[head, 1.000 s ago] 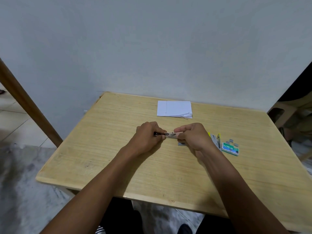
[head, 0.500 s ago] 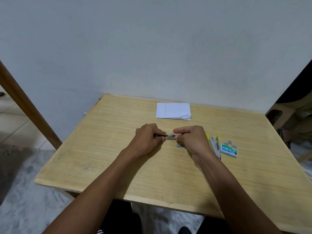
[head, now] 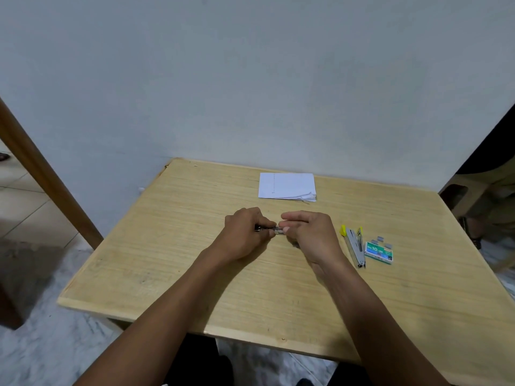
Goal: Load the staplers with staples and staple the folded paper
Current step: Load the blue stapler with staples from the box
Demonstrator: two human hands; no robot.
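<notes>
A small dark stapler point(head: 271, 229) sits between my two hands at the middle of the wooden table point(head: 172, 263). My left hand point(head: 245, 232) grips its left end with curled fingers. My right hand point(head: 309, 232) pinches the metal part at its right end; most of the stapler is hidden by my fingers. A second stapler point(head: 354, 246), yellow and metal, lies opened out to the right. Beside it is a green staple box point(head: 379, 251) with loose staple strips point(head: 381, 240) behind it. The folded white paper point(head: 287, 186) lies near the table's far edge.
A grey wall stands right behind the table. A slanted wooden post point(head: 47, 176) rises at the left over the tiled floor. A brown chair point(head: 459, 193) stands past the table's right corner.
My hands stay on the small stapler at the same spot. The right hand's fingers have shifted slightly on its right end. The view has tilted a little, nothing else on the table moved.
</notes>
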